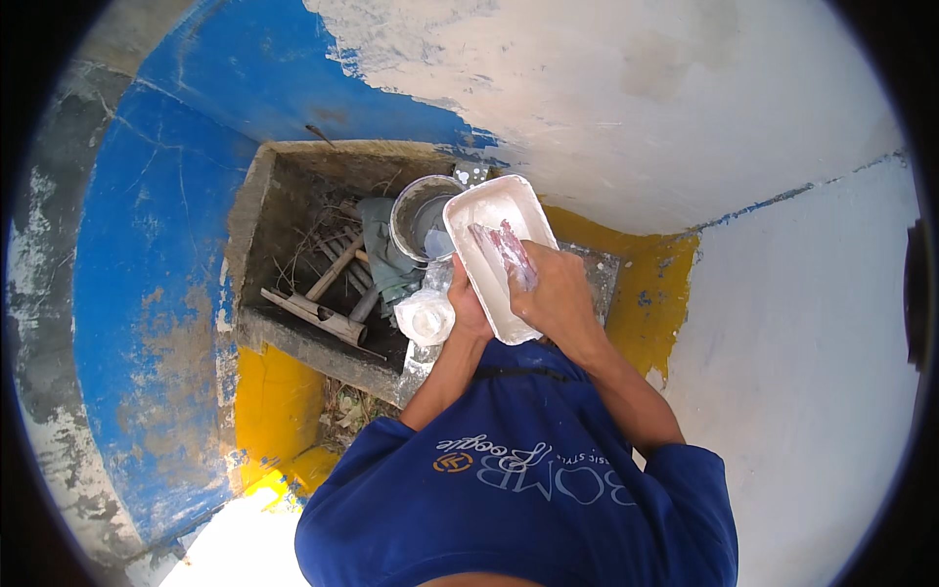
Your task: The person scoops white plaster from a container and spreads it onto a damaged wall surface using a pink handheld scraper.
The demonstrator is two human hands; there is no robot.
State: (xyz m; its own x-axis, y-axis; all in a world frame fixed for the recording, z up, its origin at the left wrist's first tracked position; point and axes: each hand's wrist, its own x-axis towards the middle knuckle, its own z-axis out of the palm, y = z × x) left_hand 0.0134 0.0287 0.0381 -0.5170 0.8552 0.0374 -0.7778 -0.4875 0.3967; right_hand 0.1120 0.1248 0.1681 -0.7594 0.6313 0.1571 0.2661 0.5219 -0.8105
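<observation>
A white rectangular tray (533, 210) with rounded corners and whitish smears inside is tilted in front of my body. My left hand (469, 301) grips it by its left edge, fingers mostly hidden underneath. My right hand (559, 293) is closed round a flat, reddish tool (501, 249) smeared with white, its far end inside the tray; its exact kind I cannot make out. Just left of the tray stands a round bucket (399, 220) with grey-white residue. Beside my left wrist sits a crumpled white bag (425, 315).
A concrete planter box (251, 210) holds dry twigs, split bamboo pieces (323, 318) and a grey-green cloth (381, 256). Behind it rises a wall, partly blue (284, 68), partly patchy white (626, 88). A white wall (792, 362) stands to the right, with yellow paint (650, 293) low down.
</observation>
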